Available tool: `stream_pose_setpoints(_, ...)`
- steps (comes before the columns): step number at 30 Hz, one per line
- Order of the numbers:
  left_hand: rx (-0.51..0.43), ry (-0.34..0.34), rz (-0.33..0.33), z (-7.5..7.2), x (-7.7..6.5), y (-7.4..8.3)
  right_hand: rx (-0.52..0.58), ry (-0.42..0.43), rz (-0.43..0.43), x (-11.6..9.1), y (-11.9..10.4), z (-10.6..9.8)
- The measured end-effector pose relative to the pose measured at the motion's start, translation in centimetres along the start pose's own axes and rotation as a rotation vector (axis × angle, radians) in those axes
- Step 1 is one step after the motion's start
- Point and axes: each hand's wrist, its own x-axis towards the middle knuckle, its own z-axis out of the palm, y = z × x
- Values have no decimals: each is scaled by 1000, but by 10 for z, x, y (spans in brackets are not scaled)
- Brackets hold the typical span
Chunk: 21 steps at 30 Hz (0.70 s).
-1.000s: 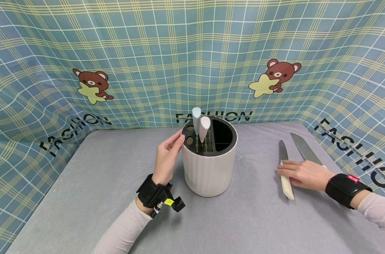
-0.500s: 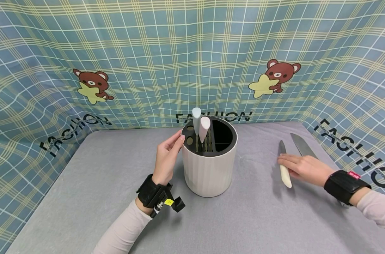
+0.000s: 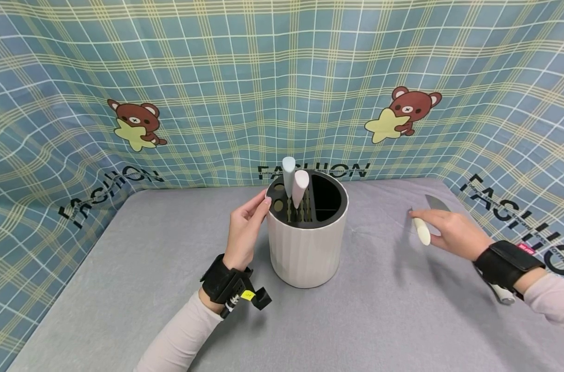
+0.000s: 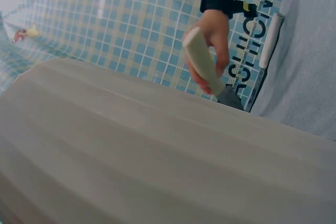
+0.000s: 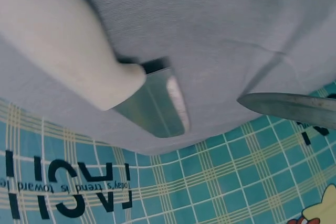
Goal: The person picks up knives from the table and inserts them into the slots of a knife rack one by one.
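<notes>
My left hand (image 3: pixel 243 236) grips the left rim of a white ribbed knife holder (image 3: pixel 306 258), thumb tip right at the black slotted insert. Two pale-handled knives stand in its slots, one light blue (image 3: pixel 288 173), one pinkish white (image 3: pixel 299 187). At the right, my right hand (image 3: pixel 459 235) holds a cream-handled knife (image 3: pixel 422 231) above the table, its handle end facing the head camera. Its blade (image 5: pixel 294 107) enters the right wrist view from the right. In the left wrist view the holder's wall (image 4: pixel 157 156) fills the lower part, with the right hand beyond.
A larger knife with a white handle (image 3: pixel 502 293) lies on the grey cloth under my right wrist, its blade (image 3: pixel 436 203) partly hidden by the hand. A checked curtain (image 3: pixel 226 103) with printed bears encloses the back and sides.
My right hand has lifted the cream-handled knife off the table and tilted its handle up toward the head camera. The left hand and the holder have stayed in place.
</notes>
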Motion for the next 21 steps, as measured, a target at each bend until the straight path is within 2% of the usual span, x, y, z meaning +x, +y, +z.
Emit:
stream_pose_setpoints(7,1,2,-3,0,1,0,55,9,141,14,-5,-10)
stream_pose_setpoints(17,-5,-3,-2,0,1,0,139,109,370,24,-8,-19)
stream_pose_setpoints(21,-9,-2,-5,0,0,1,268,167,464,27,-8,-22)
